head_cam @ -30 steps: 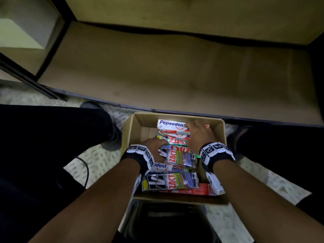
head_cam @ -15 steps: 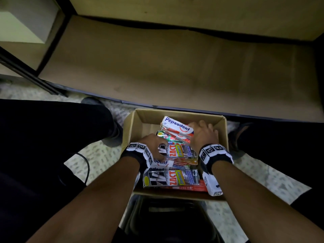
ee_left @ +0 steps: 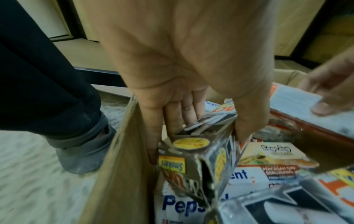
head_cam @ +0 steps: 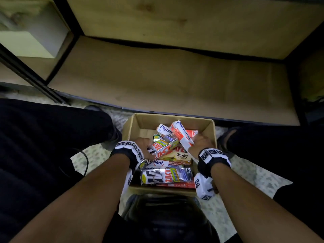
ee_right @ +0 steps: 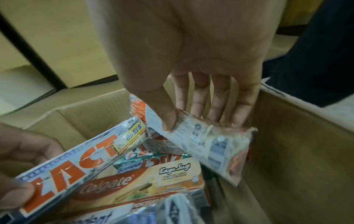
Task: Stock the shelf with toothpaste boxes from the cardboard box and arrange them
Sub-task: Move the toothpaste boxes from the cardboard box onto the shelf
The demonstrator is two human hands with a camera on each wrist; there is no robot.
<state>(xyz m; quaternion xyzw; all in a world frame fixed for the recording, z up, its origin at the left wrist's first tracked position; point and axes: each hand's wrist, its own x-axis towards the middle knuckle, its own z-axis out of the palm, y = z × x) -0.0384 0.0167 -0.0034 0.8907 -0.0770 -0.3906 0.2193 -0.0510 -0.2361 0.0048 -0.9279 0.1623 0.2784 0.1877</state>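
Observation:
An open cardboard box (head_cam: 206,128) on the floor holds several toothpaste boxes. My left hand (head_cam: 144,148) grips the near end of a silver Zact box (head_cam: 164,146), thumb on one side and fingers on the other (ee_left: 153,145), tilting it up. My right hand (head_cam: 199,143) grips the near end of a white and orange Pepsodent box (head_cam: 182,133), lifted at a slant; the thumb (ee_right: 166,116) presses its top face. Beneath lie a Colgate box (ee_right: 145,180), more Pepsodent boxes (head_cam: 166,163) and another Zact box (head_cam: 166,176).
The low wooden shelf board (head_cam: 166,79) stretches bare just beyond the box, with dark metal uprights (head_cam: 22,71) at its left. My dark-trousered legs (head_cam: 43,137) flank the box on a pale patterned floor (head_cam: 254,183). A black object (head_cam: 163,213) sits just below the box.
Both hands have lifted their boxes: the Pepsodent box has swung from flat to a steep slant, and the Zact box has tilted up, uncovering the Colgate box.

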